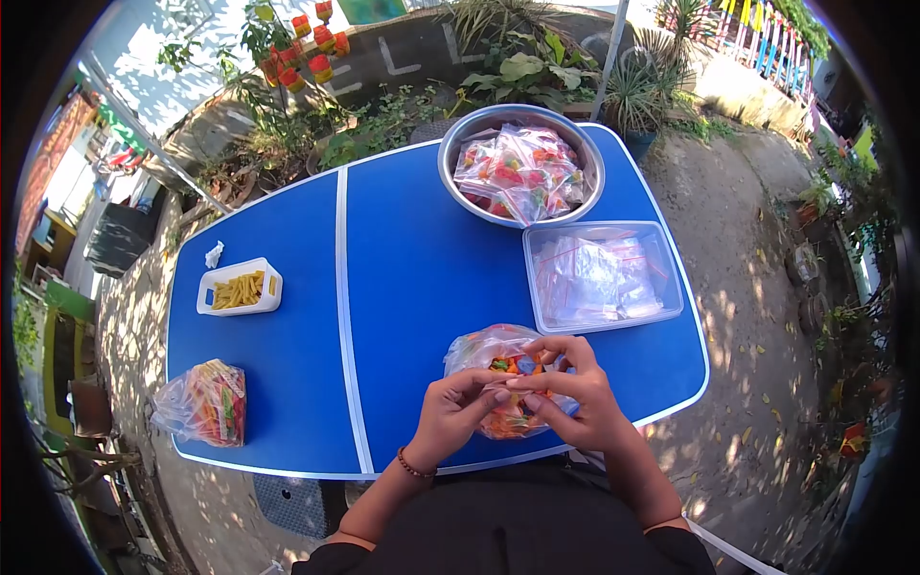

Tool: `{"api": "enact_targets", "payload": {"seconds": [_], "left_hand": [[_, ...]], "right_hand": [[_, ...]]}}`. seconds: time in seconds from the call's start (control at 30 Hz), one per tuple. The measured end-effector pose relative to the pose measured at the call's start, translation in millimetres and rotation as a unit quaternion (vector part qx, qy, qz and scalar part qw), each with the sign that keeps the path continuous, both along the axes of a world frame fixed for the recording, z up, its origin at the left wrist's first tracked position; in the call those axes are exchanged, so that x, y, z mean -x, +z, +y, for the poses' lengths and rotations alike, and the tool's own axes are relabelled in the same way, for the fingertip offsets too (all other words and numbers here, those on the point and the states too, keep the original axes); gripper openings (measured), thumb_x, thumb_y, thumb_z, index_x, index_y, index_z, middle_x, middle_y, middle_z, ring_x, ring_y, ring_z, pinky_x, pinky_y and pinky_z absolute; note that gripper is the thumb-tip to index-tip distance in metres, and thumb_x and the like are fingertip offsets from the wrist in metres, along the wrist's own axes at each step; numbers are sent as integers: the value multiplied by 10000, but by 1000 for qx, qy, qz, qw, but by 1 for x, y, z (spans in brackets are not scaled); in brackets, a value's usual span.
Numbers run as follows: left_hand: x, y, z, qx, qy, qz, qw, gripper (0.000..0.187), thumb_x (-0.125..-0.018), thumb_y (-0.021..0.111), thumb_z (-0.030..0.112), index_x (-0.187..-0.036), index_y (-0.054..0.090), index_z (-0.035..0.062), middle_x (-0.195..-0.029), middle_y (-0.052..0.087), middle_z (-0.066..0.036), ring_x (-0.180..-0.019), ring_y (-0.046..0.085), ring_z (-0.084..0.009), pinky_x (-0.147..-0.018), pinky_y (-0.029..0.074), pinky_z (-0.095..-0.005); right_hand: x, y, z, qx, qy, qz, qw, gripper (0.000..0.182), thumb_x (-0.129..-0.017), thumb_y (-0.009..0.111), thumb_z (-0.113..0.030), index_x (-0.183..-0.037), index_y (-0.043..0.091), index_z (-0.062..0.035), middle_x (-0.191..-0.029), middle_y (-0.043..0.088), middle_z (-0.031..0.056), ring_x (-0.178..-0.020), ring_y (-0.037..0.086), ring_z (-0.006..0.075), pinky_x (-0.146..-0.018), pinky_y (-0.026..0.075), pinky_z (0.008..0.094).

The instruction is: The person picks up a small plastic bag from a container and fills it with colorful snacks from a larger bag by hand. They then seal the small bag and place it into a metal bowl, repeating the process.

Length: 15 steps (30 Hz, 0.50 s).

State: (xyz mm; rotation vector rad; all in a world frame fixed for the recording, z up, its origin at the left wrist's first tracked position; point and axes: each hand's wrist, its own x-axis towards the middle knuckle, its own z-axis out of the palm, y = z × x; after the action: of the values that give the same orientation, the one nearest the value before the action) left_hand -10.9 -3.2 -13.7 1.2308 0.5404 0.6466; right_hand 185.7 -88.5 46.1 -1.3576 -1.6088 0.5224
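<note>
My left hand (458, 407) and my right hand (573, 391) meet at the fingertips over an open clear plastic bag (476, 348) full of small colourful pieces. Thumb and fingers of each hand are pinched together. Whatever lies between them is thin and mostly hidden, possibly clear plastic. Just beyond my right hand stands a clear plastic tub (676, 309) holding a pile of flat clear zip bags (599, 278) with red strips. Farther back, a round metal bowl (450, 177) is heaped with filled zip bags (522, 172) showing red, yellow and green contents.
On the left of the blue folding table (287, 364) are a white container (206, 299) of yellow sticks, a crumpled white scrap (214, 254) and a plastic bag (216, 407) with colourful strips inside. A pale seam crosses the table. Plants and a low wall lie beyond.
</note>
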Motion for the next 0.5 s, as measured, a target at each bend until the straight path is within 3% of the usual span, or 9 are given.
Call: {"api": "enact_targets", "payload": {"seconds": [0.1,0.2,0.27,0.47,0.5], "left_hand": [[3,-2,4,77,71,-32,994,228,-1038,578,210,-1182,604,36,-1190,700,-186,-1112,686,-234,-918,579,-334],[4,1,10,181,103,-92,974,231,-1082,465,262,-1207,516,74,-1218,677,-226,-1148,673,-300,-939,586,-389],[7,0,13,224,98,-109,964,242,-1093,420,290,-1229,487,101,-1258,652,-246,-1188,652,-326,-949,584,-409],[5,0,13,269,97,-126,950,379,-1098,391,318,-1342,451,34,-1377,558,-280,-1269,586,-362,-1020,539,-488],[5,1,13,277,100,-130,947,376,-1098,402,288,-1356,439,17,-1369,568,-274,-1263,591,-344,-1026,533,-463]], "right_hand": [[-1,-13,0,101,-68,153,981,154,-835,697,-55,-987,719,-45,-1111,659,125,-985,608,316,-834,514,398],[-10,-38,2,188,-22,-2,982,173,-847,672,-53,-1015,704,-25,-1056,660,161,-982,630,343,-814,533,403],[-1,-50,3,159,-24,-91,983,210,-826,695,-63,-1032,710,-29,-1066,662,152,-1010,634,326,-843,532,410],[12,-62,10,126,-68,-237,961,259,-793,728,-129,-1037,716,-42,-1054,657,132,-1023,623,337,-868,536,423],[10,-64,10,134,-73,-253,956,258,-789,731,-137,-1028,717,-42,-1056,655,130,-1025,621,336,-867,537,425]]}}
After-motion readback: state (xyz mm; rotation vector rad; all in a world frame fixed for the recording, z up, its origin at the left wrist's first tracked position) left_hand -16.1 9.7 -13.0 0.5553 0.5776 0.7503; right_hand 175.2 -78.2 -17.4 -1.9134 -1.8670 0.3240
